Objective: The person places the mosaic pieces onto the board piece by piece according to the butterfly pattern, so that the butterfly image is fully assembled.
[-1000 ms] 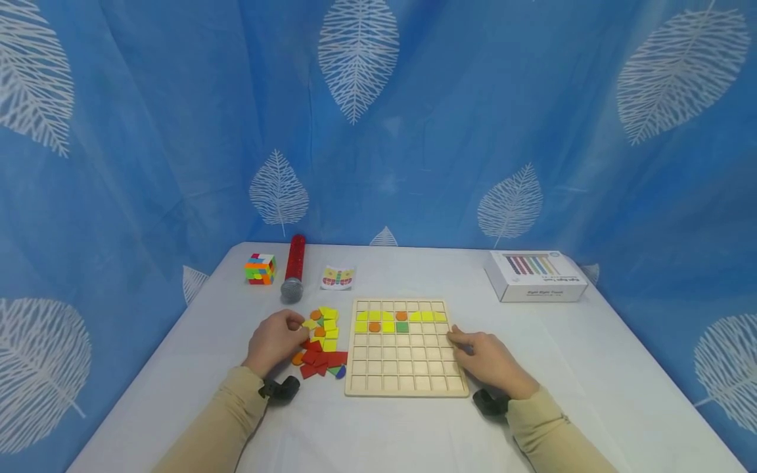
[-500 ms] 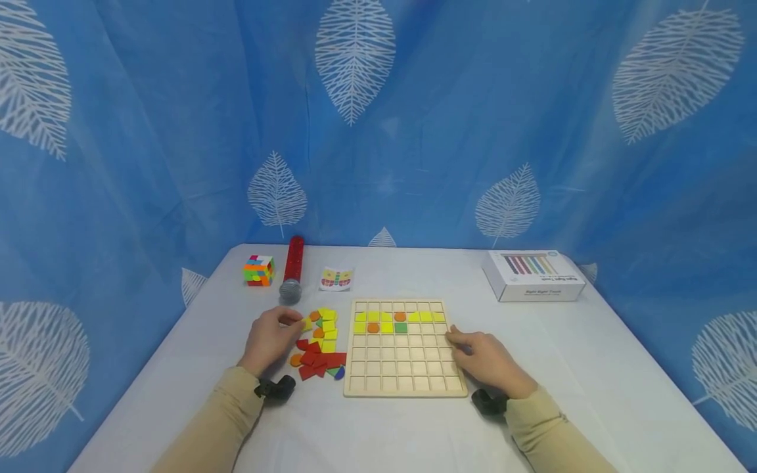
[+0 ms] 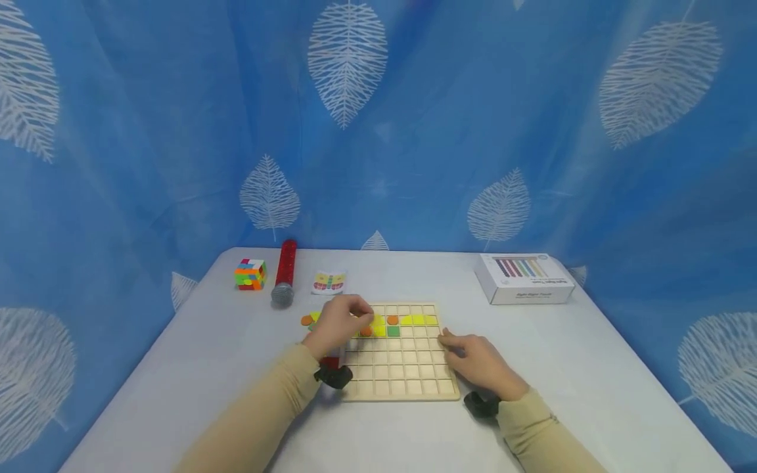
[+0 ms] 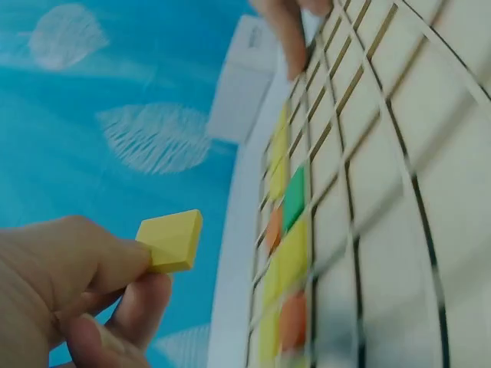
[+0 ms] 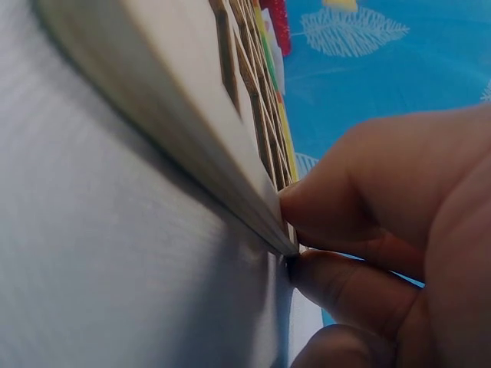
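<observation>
Between thumb and finger, my left hand (image 3: pixel 338 326) pinches a yellow square tile (image 4: pixel 170 242), held up above the board in the left wrist view. Below it lies a wooden grid board (image 3: pixel 408 389). Two rows of its cells near the far edge carry yellow tiles (image 3: pixel 418 320), orange discs (image 3: pixel 393 320) and one green square (image 3: pixel 393 332). My right hand (image 3: pixel 481 363) grips the board's right edge; the right wrist view has the thumb on top and a finger against the side. Loose tiles left of the board are mostly hidden by my left hand and forearm.
At the back left stand a puzzle cube (image 3: pixel 251 274) and a red microphone (image 3: pixel 285 272). Behind the board lies a small pattern card (image 3: pixel 328 282). A white box (image 3: pixel 524 279) sits at the back right, near a blue leaf-print curtain (image 3: pixel 414 131).
My left hand has moved right from the loose tiles to over the board's upper left, carrying the yellow tile. My right hand stays at the board's edge. The head view has shifted slightly.
</observation>
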A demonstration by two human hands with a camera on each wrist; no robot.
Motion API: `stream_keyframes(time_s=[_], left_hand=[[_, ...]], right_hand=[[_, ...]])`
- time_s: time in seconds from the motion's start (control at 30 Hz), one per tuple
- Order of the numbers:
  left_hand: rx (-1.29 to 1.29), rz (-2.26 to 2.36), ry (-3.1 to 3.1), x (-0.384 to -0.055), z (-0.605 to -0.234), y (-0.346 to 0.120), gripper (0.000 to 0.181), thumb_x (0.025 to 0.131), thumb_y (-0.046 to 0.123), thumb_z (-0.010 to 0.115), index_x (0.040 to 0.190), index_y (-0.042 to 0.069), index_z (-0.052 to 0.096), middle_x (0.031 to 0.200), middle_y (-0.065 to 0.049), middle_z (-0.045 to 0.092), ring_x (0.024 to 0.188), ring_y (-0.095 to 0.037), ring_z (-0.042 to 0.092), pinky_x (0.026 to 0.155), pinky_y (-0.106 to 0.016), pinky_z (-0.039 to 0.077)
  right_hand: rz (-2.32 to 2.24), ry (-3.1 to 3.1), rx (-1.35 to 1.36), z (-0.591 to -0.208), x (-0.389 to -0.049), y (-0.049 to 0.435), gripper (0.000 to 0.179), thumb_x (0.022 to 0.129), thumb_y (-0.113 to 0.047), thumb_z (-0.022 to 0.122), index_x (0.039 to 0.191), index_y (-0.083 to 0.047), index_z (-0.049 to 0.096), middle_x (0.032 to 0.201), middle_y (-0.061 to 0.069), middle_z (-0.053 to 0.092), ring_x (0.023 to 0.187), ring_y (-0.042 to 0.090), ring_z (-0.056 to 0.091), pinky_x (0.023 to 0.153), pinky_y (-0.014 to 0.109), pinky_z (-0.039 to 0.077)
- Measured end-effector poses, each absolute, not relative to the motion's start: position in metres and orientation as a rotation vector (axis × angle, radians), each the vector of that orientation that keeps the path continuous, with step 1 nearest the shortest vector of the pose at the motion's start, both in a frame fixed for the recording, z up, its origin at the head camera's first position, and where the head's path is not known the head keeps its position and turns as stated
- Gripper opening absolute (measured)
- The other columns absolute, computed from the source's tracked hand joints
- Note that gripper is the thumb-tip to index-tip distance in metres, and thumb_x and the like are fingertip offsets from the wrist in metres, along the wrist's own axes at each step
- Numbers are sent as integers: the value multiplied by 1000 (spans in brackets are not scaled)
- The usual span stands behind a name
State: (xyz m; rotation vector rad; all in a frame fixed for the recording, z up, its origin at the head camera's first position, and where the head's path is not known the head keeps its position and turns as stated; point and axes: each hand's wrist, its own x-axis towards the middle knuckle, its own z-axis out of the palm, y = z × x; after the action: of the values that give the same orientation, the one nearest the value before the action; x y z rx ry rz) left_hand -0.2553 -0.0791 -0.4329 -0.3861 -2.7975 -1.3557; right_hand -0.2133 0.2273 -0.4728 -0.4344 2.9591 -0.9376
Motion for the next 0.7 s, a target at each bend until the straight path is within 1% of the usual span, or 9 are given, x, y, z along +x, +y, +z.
stream_keyframes(time_s=[0.13,0.23,0.33,0.5,0.7], left_hand=[[-482,-1310,-2850,-266,-438,-47,5,94,21,73,95,17,74,94,5,72,89,-15,65,85,-38,56],[-531,-1236,-2887,-273,-444,-28,3,95,21,72,95,18,74,95,4,72,90,-13,66,83,-38,55],[-536,-1161,-2929,-277,-449,-15,4,95,22,72,97,19,74,97,3,72,89,-13,65,79,-36,54],[-486,-1081,-2962,-278,-453,-6,4,95,20,71,97,18,74,97,1,72,88,-15,64,78,-36,54],[-487,-1100,-2945,-278,-454,-7,5,94,18,72,96,14,72,98,0,72,92,-16,66,85,-39,55]], right_hand=[[-949,2964,-443,-473,-214,227,40,94,-12,64,133,-5,68,145,13,60,136,38,54,112,54,42],[-936,2969,-431,-473,-214,227,40,93,-13,65,133,-6,69,145,12,60,136,36,55,112,53,42],[-928,2971,-427,-474,-214,227,40,93,-13,65,132,-7,69,144,11,60,136,35,55,112,52,43],[-921,2967,-420,-475,-214,226,40,94,-14,64,133,-7,69,146,11,59,137,36,54,112,53,43],[-906,2961,-386,-475,-215,228,41,94,-16,64,134,-9,68,147,9,58,138,35,53,113,53,41]])
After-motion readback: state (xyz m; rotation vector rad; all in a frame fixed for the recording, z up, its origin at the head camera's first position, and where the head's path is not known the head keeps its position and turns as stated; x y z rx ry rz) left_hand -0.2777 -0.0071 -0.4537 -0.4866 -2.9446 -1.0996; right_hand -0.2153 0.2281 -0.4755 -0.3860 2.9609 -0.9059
